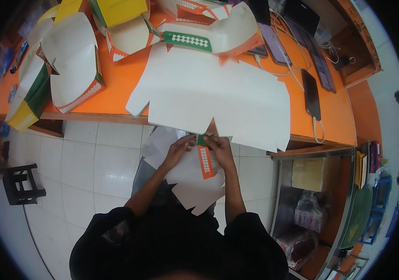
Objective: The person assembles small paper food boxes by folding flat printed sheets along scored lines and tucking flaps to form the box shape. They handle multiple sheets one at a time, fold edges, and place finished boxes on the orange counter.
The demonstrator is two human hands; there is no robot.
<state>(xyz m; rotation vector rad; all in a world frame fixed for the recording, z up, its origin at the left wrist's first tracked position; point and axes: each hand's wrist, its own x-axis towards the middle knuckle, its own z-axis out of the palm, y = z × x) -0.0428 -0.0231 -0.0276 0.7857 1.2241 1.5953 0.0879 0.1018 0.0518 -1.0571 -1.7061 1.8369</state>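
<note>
Low in front of me, at the table's front edge, my right hand (219,148) pinches the green end of a folded flap on a cardboard box blank (188,175). The flap's orange part, with a white pattern, hangs below my fingers. My left hand (178,150) is beside it with fingers curled in at the blank's upper edge; its fingertips are partly hidden. The blank lies white side up over my lap, with more pale card under it. Just beyond my hands, a stack of flat white box blanks (209,93) overhangs the edge of the orange table (111,93).
Folded open box trays (73,60) and yellow-green ones (120,11) crowd the table's left and back. Phones (311,93) with white charging cables lie at right. A metal-framed shelf (314,168) with wrapped packs stands below right. A dark stool (22,184) stands on the tiled floor at left.
</note>
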